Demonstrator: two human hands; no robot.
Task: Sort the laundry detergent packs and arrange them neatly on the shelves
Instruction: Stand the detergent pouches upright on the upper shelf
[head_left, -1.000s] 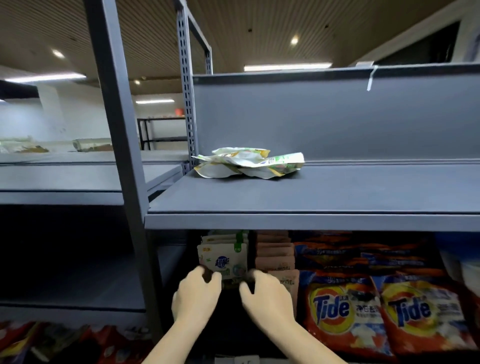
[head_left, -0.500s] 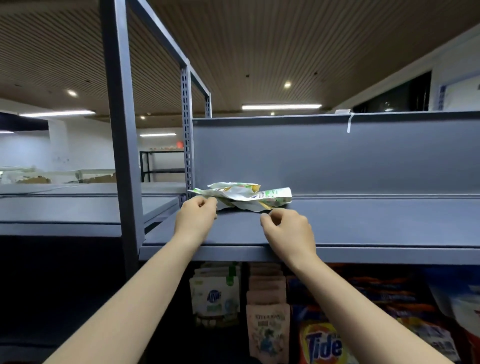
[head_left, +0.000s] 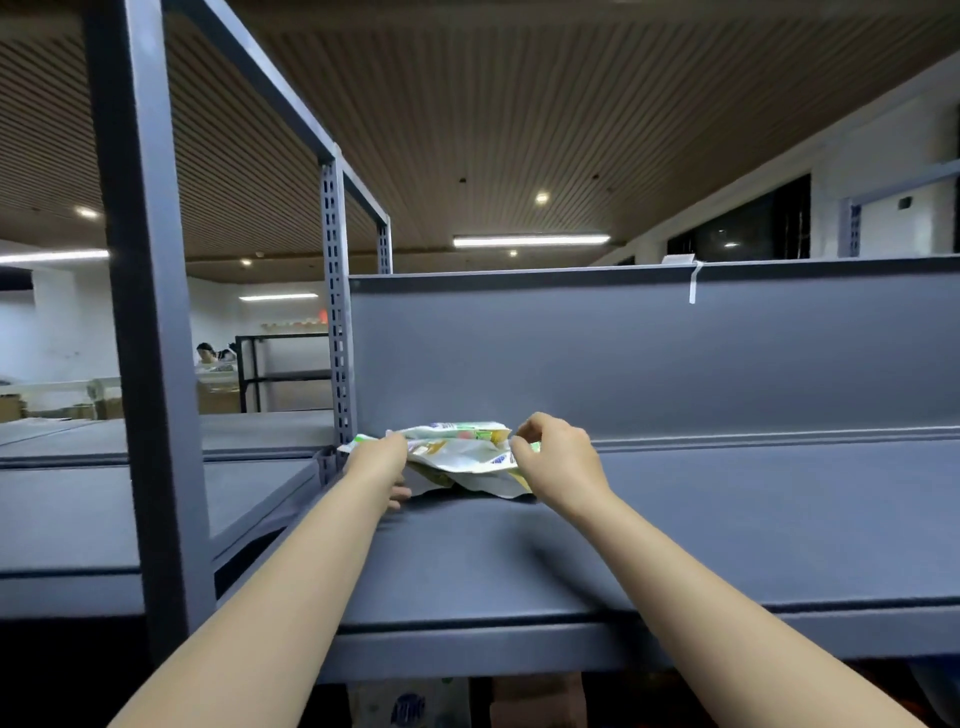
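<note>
The left hand (head_left: 382, 464) grips the left edge of the crumpled detergent packs (head_left: 457, 457), fingers curled under them. The packs lie in a small heap at the back-left corner of the grey shelf (head_left: 675, 545) — just beside the perforated upright post (head_left: 337, 332). The right hand (head_left: 556, 460) pinches the heap's right edge — thumb and fingers curled onto it.

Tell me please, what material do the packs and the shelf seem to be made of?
Packs: probably thin plastic film, glossy; they crumple and catch the light.
Shelf: likely painted metal, matte grey; the punched upright post and thin folded edge suggest steel.
</note>
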